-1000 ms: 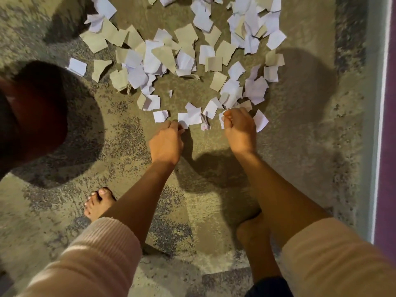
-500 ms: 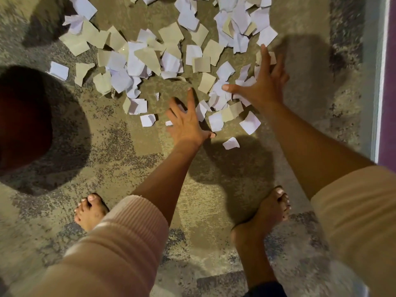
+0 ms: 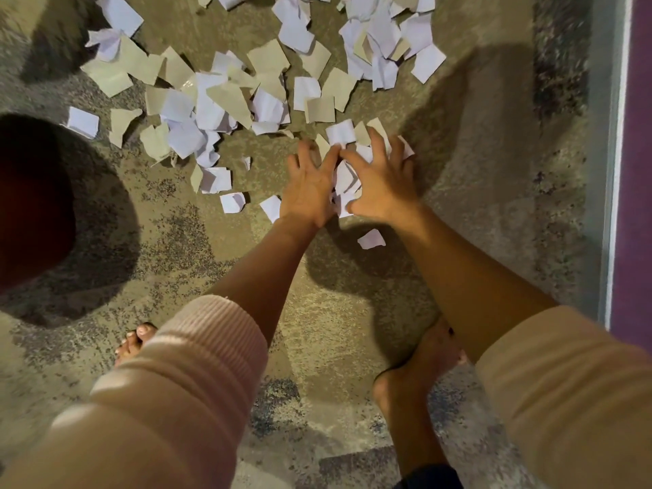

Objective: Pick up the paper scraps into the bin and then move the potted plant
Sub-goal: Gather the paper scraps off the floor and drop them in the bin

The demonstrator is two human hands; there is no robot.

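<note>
At the left edge sits a dark round shape [image 3: 31, 206], too blurred to identify, and the paper scraps [image 3: 211, 100] lie strewn over the carpet [image 3: 494, 206] across the upper half of the frame. At centre the left hand [image 3: 308, 187] and right hand [image 3: 382, 187] lie side by side, palms down, fingers spread and bent like claws, cupping a small bunch of scraps between them, thumbs nearly meeting. One loose scrap [image 3: 369, 239] lies just below the right wrist.
</note>
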